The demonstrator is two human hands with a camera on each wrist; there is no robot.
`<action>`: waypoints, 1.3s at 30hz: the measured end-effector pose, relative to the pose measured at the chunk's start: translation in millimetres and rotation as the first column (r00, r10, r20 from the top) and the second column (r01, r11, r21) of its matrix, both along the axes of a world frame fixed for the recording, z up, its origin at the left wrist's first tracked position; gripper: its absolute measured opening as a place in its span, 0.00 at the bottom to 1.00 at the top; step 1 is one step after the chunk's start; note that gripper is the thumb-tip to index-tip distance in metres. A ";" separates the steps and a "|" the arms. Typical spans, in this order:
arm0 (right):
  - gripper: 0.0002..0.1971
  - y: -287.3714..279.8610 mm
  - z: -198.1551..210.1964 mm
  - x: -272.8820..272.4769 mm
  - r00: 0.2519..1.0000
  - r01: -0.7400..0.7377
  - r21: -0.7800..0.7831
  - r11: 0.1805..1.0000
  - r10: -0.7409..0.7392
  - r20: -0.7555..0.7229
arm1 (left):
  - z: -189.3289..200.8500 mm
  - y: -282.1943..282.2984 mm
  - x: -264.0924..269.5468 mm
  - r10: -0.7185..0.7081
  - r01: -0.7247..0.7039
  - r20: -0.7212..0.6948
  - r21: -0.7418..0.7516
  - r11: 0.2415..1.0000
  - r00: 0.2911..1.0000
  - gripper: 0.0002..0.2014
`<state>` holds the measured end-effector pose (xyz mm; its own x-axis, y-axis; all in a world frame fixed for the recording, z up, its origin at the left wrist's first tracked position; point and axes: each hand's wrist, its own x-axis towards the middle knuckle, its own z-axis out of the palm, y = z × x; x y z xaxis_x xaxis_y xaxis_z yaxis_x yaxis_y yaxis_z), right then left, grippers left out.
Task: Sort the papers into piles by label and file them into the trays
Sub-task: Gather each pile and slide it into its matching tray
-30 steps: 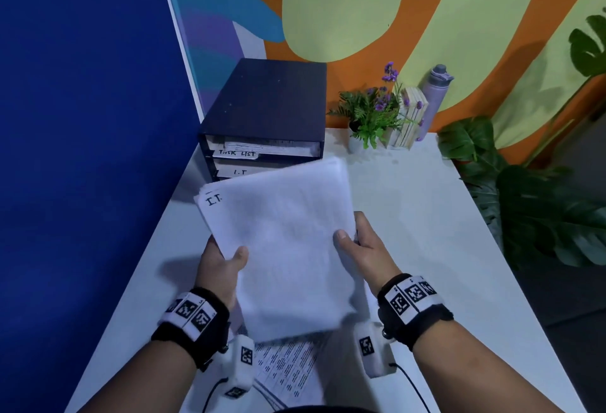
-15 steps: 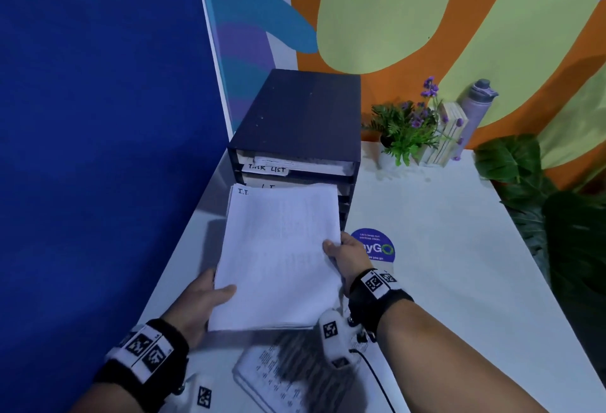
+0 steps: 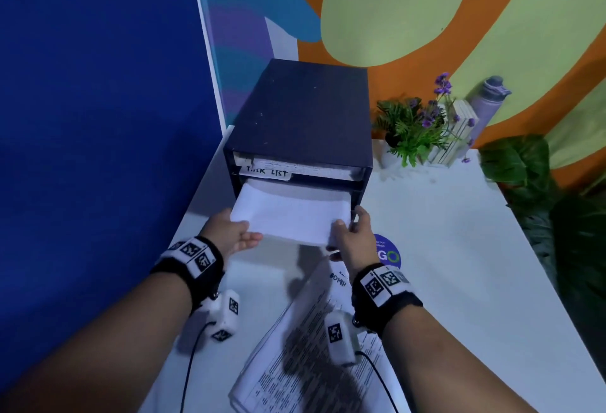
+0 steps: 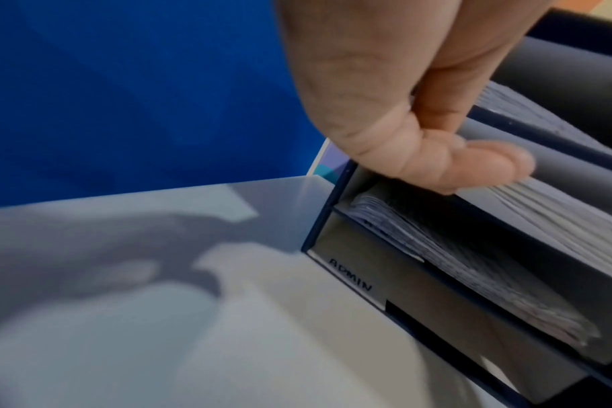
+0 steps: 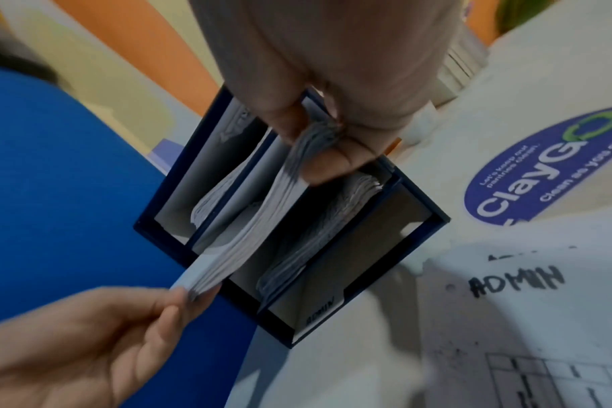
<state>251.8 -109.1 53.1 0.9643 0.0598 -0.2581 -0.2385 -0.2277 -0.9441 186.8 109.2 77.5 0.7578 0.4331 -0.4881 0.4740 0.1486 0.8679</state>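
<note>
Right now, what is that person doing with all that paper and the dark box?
A person is filing papers. Both hands hold one stack of white paper: the left hand at its left corner, the right hand pinching its right corner. The stack is partway into the middle slot of the dark blue tray cabinet, just under the slot labelled TASK LIST. The bottom slot is labelled ADMIN. Another pile of printed papers marked ADMIN waits on the white table.

Potted plant [image 3: 410, 130], purple bottle [image 3: 485, 101] at wall; round sticker [image 3: 388, 253] on table [image 3: 459, 248]
</note>
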 end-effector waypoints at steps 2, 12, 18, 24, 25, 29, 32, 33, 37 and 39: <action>0.21 -0.3 -0.7 0.6 0.994 0.077 0.004 0.997 -0.077 0.073 | -5.1 2.8 23.6 -0.002 0.003 -0.007 0.110 0.994 1.000 0.10; 0.10 25.8 -5.4 40.2 0.988 0.148 0.239 0.960 -0.152 -0.005 | -11.5 4.8 82.7 0.090 -0.095 0.070 0.063 0.993 0.993 0.10; 0.16 -1.7 -19.3 24.0 0.987 0.160 0.188 0.969 -0.161 -0.011 | -26.4 -9.5 54.4 0.053 -0.087 0.138 0.257 0.962 0.989 0.18; 0.15 -79.8 -51.6 -29.4 0.998 0.004 -0.345 0.938 -0.025 -0.054 | -70.9 -61.9 -30.3 -0.243 0.277 -0.192 0.174 0.945 0.951 0.22; 0.15 -93.0 -58.2 -38.3 0.998 -0.023 -0.456 0.890 -0.006 -0.062 | -81.8 -68.1 -42.3 -0.321 0.376 -0.279 0.172 0.911 0.905 0.23; 0.21 -131.4 -71.4 -77.7 0.984 -0.080 -0.695 0.715 -0.057 -0.171 | -102.8 -95.3 -77.1 -0.457 0.636 -0.476 0.339 0.693 0.752 0.29; 0.21 -145.7 -76.1 -97.4 0.978 -0.017 -0.688 0.726 -0.130 -0.163 | -106.2 -112.3 -89.5 -0.441 0.673 -0.521 0.440 0.595 0.731 0.32; 0.23 -147.5 -74.4 -100.0 0.975 0.025 -0.663 0.748 -0.166 -0.150 | -107.3 -116.2 -92.5 -0.429 0.678 -0.540 0.442 0.588 0.724 0.33; 0.35 -159.7 -63.0 -103.8 0.925 0.115 -0.435 0.893 -0.256 -0.281 | -108.2 -130.8 -100.3 -0.406 0.650 -0.538 0.410 0.639 0.739 0.34; 0.36 -169.9 -67.4 -104.4 0.903 0.094 -0.391 0.916 -0.244 -0.355 | -107.4 -137.4 -101.9 -0.417 0.641 -0.519 0.394 0.658 0.747 0.32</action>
<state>147.4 -279.0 -14.3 0.7677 -0.2627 -0.5846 -0.6331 -0.4522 -0.6283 85.0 -28.1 -29.9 0.7571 0.2753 -0.5925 0.6029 -0.6438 0.4712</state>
